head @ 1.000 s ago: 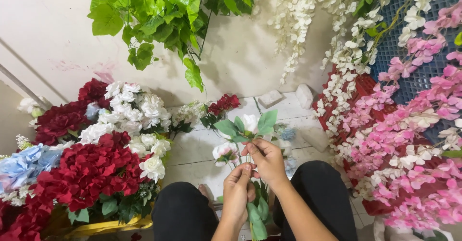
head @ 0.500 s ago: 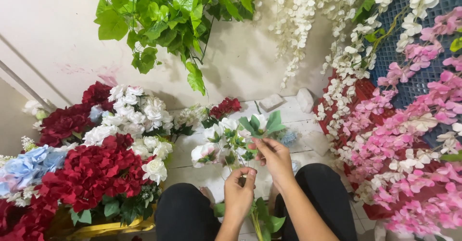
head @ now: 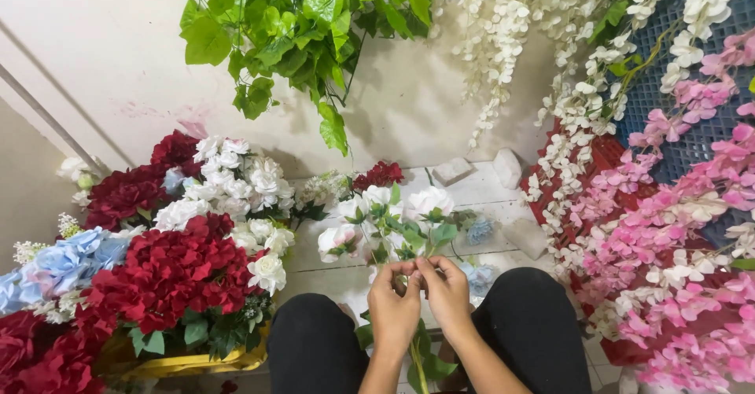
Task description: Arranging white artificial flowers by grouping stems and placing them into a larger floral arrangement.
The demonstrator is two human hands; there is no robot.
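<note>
My left hand and my right hand meet at the centre, fingertips pinched together on the stems of a small bunch of artificial white and pale pink roses with green leaves. The blooms fan out just above my fingers. The green stem hangs down between my knees, which are in black trousers. I am seated on a white tiled floor.
A heap of red, white and blue artificial flowers lies at my left in a yellow container. Pink and white hanging blossoms over a blue crate and red mesh fill the right. Green leaves hang overhead. Small white blocks lie on the floor.
My hands have come together and risen on the stems; the bunch has turned upright, with more white blooms spread above my fingers.
</note>
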